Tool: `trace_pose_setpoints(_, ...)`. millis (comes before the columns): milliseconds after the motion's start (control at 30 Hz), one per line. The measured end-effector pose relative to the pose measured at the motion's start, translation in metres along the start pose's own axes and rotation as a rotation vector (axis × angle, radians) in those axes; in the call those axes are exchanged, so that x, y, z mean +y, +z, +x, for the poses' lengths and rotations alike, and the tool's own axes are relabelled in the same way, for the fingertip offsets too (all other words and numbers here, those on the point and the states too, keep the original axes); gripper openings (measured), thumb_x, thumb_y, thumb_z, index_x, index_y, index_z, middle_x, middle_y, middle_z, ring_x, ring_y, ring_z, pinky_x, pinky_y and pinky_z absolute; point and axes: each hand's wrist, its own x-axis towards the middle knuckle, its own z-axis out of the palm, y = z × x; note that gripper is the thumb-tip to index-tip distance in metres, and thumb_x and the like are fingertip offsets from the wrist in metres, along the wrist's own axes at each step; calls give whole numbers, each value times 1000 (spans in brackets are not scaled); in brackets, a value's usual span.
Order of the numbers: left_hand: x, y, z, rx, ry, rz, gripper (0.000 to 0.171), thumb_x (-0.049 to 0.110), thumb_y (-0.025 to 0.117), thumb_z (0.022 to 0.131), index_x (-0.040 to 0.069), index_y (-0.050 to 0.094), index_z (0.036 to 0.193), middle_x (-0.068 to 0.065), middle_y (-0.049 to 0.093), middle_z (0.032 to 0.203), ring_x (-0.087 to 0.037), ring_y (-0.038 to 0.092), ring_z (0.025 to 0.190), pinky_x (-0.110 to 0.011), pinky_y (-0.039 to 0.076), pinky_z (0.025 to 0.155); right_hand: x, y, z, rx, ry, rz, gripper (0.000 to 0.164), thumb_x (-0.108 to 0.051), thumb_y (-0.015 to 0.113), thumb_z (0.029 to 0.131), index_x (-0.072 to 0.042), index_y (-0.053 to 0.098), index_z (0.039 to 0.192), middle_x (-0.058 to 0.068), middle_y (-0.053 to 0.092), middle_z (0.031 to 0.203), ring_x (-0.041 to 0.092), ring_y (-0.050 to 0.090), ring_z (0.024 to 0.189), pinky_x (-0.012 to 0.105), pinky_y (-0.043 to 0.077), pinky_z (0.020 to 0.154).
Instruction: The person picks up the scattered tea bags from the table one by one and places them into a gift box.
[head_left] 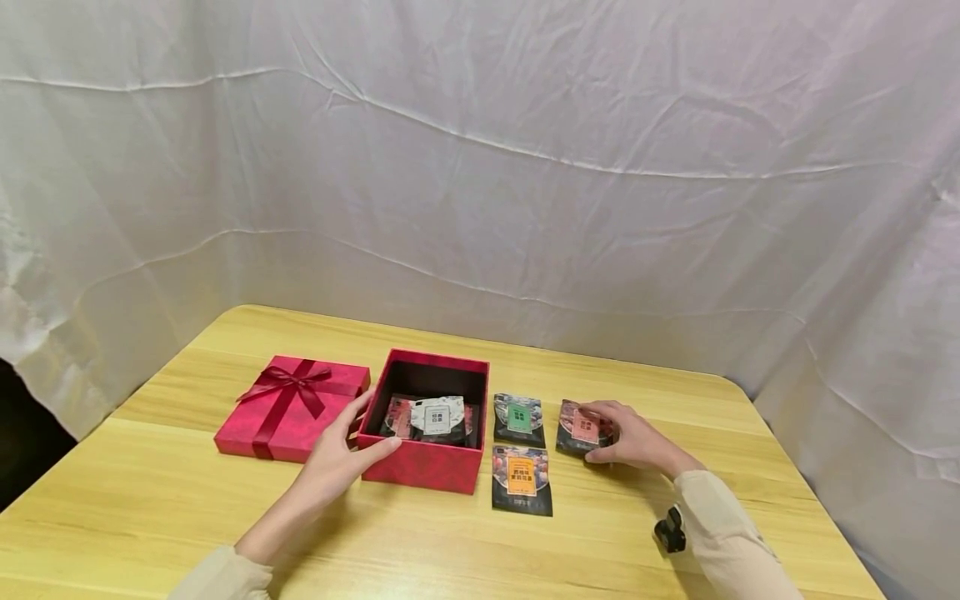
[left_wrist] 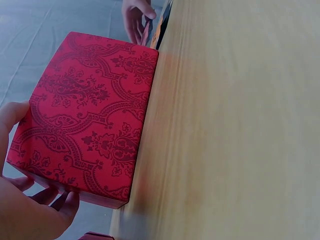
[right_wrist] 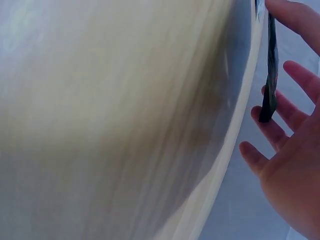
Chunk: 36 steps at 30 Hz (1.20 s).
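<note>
An open red gift box (head_left: 427, 467) with a dark inside stands near the middle of the table. My left hand (head_left: 337, 454) grips its front left corner, thumb at the front rim and fingers along the left side. The left wrist view shows its patterned red front wall (left_wrist: 85, 120). Inside the box lie several tea packets, a white-topped one (head_left: 438, 417) uppermost. My right hand (head_left: 637, 437) holds a dark tea packet with a pink label (head_left: 585, 425) by its edges. Seen edge-on in the right wrist view, that packet (right_wrist: 271, 70) appears raised off the table.
A red lid with a dark red ribbon bow (head_left: 300, 404) lies left of the box. Right of the box are a green-label packet (head_left: 518, 418) and an orange-label packet (head_left: 522, 479). A small black device (head_left: 670, 531) is beside the right sleeve. White cloth (head_left: 480, 167) hangs behind.
</note>
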Motion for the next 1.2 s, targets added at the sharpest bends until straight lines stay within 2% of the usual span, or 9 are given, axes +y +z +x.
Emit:
trace_pose_setpoints(433, 2, 1, 0, 1, 1, 8, 81, 24, 74, 86, 14, 29, 153, -18, 40, 146, -35, 49, 121, -35, 47, 88, -13, 1, -2, 28, -19, -23, 78, -33, 81, 75, -4, 48, 140, 26, 44, 138, 46, 41, 122, 68, 34, 94)
trace_pose_setpoints(733, 2, 0, 0, 2, 0, 8, 82, 25, 75, 86, 14, 29, 152, -18, 40, 146, -35, 49, 121, -35, 47, 88, -22, 2, -4, 35, -22, -21, 79, -34, 81, 74, -6, 48, 141, 24, 43, 140, 44, 40, 124, 68, 32, 96)
trace_pose_setpoints(1033, 1, 0, 0, 0, -4, 12, 82, 24, 74, 87, 14, 28, 153, -19, 39, 146, -35, 47, 122, -41, 47, 90, -32, 1, -6, 41, -34, -44, 77, -37, 79, 77, -7, 48, 141, 23, 43, 141, 43, 39, 126, 66, 32, 96)
trace_pose_setpoints(1200, -1, 0, 0, -4, -9, 16, 83, 26, 74, 86, 15, 27, 153, -19, 38, 147, -35, 47, 123, -42, 46, 91, -35, 1, -6, 42, -57, -38, 78, -36, 80, 75, -7, 49, 141, 22, 43, 141, 42, 40, 125, 66, 33, 96)
